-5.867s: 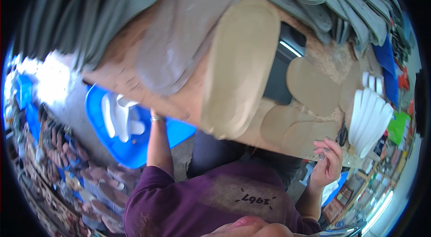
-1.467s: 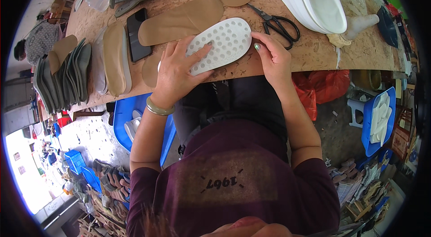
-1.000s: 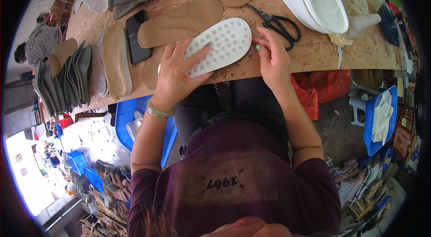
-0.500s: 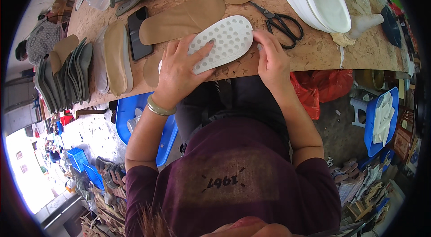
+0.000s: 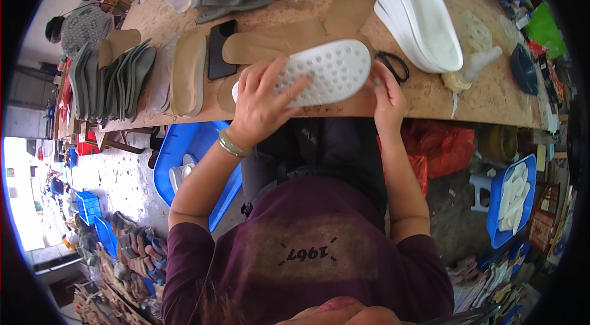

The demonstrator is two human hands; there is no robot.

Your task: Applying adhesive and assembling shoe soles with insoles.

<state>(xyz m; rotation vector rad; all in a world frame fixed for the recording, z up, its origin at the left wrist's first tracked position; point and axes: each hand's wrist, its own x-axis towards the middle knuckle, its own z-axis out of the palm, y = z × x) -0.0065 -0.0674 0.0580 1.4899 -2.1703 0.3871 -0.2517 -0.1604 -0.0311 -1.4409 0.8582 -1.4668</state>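
– Since the earlier frame, the white sole [image 5: 335,73] has come across the scissors [image 5: 405,68], so mostly a black handle shows past its rounded end. The whole view has shifted too, so some of that may be the head moving.

– Where is the sole, exactly?

– Between the two hands, over the near edge of the table [image 5: 491,103], dimpled face toward the camera. It overlaps the brown insoles [image 5: 273,42] in this view; whether it touches them or is raised, I can't tell.

– And the hands?

– Left hand [image 5: 264,103]: fingers spread across the dimples, thumb by the near edge, holding the sole. Right hand [image 5: 388,97]: fingers curled, thumb close to the forefinger, right at the rounded end. It looks like contact, but I can't make out whether it pinches the rim.

– What step would you call that?

– Edge handling, I'd judge: one hand steadies while the other works at or feels the rim.

– So what does the next move call for?

– A firm left hand and light right fingertips, I'd say. The stack of white soles [image 5: 424,23] stands apart, to the right.
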